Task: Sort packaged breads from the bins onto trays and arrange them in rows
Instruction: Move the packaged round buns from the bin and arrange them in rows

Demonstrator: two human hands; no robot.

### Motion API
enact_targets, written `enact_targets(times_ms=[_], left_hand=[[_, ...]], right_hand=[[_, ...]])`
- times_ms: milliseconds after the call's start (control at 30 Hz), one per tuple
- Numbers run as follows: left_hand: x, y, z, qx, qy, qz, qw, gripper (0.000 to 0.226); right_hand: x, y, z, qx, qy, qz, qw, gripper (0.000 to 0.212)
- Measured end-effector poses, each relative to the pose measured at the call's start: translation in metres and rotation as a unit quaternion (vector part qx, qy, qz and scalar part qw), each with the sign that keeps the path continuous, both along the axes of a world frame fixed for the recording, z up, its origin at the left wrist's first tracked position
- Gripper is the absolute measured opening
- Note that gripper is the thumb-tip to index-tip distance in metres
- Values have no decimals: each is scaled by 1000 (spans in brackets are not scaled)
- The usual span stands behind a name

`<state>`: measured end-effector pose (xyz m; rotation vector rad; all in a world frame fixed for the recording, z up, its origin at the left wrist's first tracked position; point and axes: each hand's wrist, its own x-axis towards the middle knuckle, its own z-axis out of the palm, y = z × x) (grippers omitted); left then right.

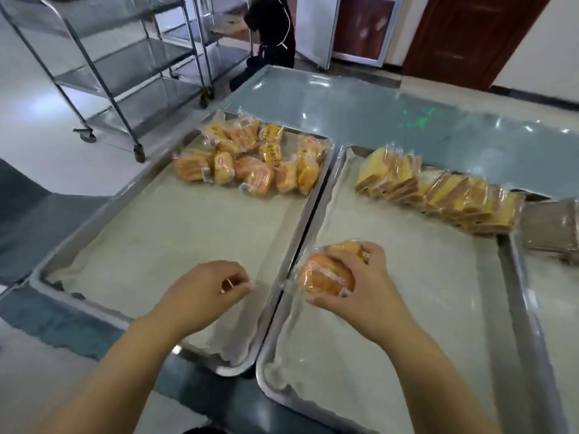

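Over trays (188,230), right hand (360,289) grips bread (326,277); left hand (203,289) pinches wrapper (253,285).

Both trays lie bare near the person; piled buns (247,158) and sliced-bread packs (438,192) crowd their far ends.

Glossy grey-green table (376,114), left tray (175,245) and right tray (407,292) lying on it side by side, both paper-lined.

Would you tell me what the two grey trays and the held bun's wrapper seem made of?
The left grey tray and right grey tray: probably satin stainless steel, from silvery reflective rims. The clear wrapper on the round orange bun in the right hand: glossy plastic film, given its glints.
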<state>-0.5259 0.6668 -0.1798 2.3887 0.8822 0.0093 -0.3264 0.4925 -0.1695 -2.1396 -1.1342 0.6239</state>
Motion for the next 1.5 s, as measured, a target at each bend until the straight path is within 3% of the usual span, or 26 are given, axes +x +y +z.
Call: enact_targets(times_ms=[100, 233, 367, 500, 667, 800, 1000, 1067, 1200, 1333, 1400, 1500], left_hand=[[-15, 34, 5, -95, -59, 16, 994, 15], [-30, 56, 4, -258, -108, 9, 960, 17], [-47, 75, -9, -326, -122, 26, 937, 16], [-68, 97, -32, -330, -98, 63, 937, 12], [-91, 123, -55, -271, -66, 149, 949, 5], [-96, 130, -60, -257, -60, 157, 952, 7], [-94, 131, -61, -280, -81, 164, 942, 25], [-92, 131, -60, -249, -73, 147, 954, 37], [-90, 132, -59, -146, -44, 95, 984, 52], [-90, 133, -56, -163, -34, 73, 983, 62], [-89, 133, -52, -216, -40, 98, 971, 58], [-87, 137, -52, -273, -41, 118, 954, 26]], right_hand=[[-43, 40, -4, -7, 3, -1, 1000, 64], [-90, 84, -7, -46, -4, 20, 999, 74], [-116, 112, -9, -91, 42, 48, 994, 88], [-121, 123, -24, -131, 132, 67, 980, 99], [-118, 123, -54, -125, 131, -26, 983, 81], [-119, 126, -74, -83, 129, -89, 984, 68], [-116, 128, -61, -96, 139, -118, 978, 101], [-116, 126, -55, -139, 96, -117, 979, 100], [-127, 125, -42, -273, -25, -63, 960, 73], [-123, 131, -25, -289, -102, -75, 949, 61], [-121, 131, -27, -257, -94, -74, 959, 55], [-123, 130, -33, -242, -36, -40, 969, 67]])
